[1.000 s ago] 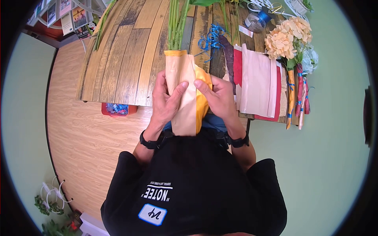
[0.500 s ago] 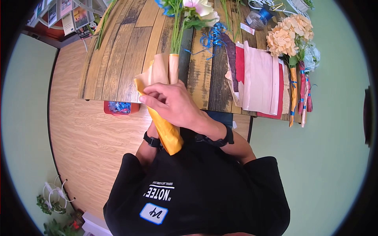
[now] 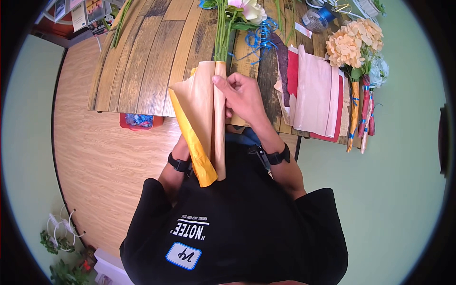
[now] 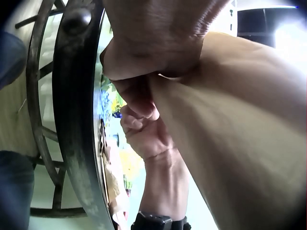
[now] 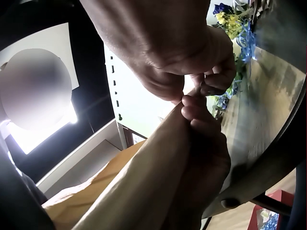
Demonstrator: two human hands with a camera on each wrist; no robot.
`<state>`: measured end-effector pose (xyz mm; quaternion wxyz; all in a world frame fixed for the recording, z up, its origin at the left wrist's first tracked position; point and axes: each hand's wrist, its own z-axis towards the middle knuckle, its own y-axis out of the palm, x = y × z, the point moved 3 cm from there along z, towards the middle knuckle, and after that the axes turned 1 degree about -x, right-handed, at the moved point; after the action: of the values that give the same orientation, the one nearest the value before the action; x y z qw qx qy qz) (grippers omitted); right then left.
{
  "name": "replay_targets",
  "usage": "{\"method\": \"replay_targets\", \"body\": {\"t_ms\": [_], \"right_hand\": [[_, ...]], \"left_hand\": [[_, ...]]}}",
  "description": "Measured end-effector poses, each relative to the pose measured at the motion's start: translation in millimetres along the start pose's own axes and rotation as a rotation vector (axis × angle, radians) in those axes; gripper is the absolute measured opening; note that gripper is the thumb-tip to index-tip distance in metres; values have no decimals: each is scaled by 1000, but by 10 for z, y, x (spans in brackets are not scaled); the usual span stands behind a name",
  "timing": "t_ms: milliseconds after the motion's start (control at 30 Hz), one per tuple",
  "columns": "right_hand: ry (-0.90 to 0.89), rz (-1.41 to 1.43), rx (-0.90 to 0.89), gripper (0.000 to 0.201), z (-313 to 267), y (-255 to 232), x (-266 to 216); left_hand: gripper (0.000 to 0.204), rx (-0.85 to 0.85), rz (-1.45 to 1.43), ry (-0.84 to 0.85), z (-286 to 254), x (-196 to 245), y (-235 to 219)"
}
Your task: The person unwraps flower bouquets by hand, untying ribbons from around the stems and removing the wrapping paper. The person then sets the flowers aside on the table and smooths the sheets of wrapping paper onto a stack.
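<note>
Tan paper with a yellow-orange reverse [image 3: 197,95] is rolled into a narrow tube around green flower stems [image 3: 221,35], its loose flap spreading to the left. Thumb and fingers of the right hand [image 3: 244,97] pinch the tube near its top, where the stems enter. In the head view the left hand is hidden behind the paper. The right wrist view shows the left hand [image 5: 206,148] with fingers curled on the paper from beneath, close to the right hand [image 5: 163,48]. A white-pink flower [image 3: 249,10] tops the stems.
Curled blue ribbon [image 3: 261,40] lies beyond the hands on the wooden table [image 3: 147,71]. At right are stacked paper sheets [image 3: 313,90], peach flowers [image 3: 344,47] with wrapped stems, and a ribbon spool [image 3: 316,20]. A red bin [image 3: 140,121] stands below the table's edge.
The paper has turned from flat between both hands to a tube with its flap at left. My right hand crossed left to the flap, then returned right to the tube's top.
</note>
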<state>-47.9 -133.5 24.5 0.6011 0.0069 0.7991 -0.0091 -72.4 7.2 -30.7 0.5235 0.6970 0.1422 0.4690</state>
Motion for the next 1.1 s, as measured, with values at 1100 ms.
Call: {"method": "replay_targets", "body": {"t_ms": [1100], "right_hand": [[-186, 95, 21, 50, 256, 181, 30]], "left_hand": [[36, 422, 624, -77, -179, 521, 430]]}}
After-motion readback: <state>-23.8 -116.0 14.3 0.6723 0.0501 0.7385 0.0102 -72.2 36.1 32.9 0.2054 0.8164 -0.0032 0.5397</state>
